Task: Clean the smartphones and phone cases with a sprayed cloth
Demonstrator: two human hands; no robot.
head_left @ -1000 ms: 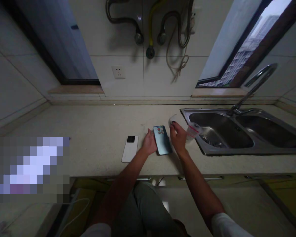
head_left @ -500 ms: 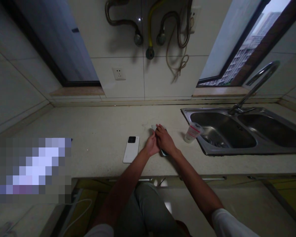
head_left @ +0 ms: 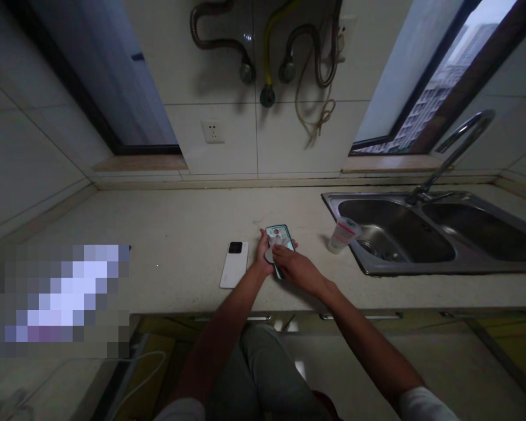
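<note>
A teal-edged phone case (head_left: 286,230) with camera cut-outs at its top end lies in my left hand (head_left: 263,261), whose thumb and fingers grip its two long sides. My right hand (head_left: 298,269) rests over the lower part of the case, fingers closed on a crumpled white wipe (head_left: 269,255), probably a tissue, pressed against the surface. That hand hides much of the case. Just left of my hands, a white phone (head_left: 234,270) with a black camera block lies flat on the pale countertop (head_left: 188,234).
To the right, a clear plastic cup (head_left: 342,235) with red marking stands by the rim of a double steel sink (head_left: 364,272) with a curved tap (head_left: 458,143). A white cable (head_left: 158,362) hangs at lower left. Drawer handles (head_left: 362,317) run below the counter edge.
My right hand has slid down and toward me, uncovering the upper end of the phone case. The white wipe now shows lower along the case. The white phone and the cup stay put.
</note>
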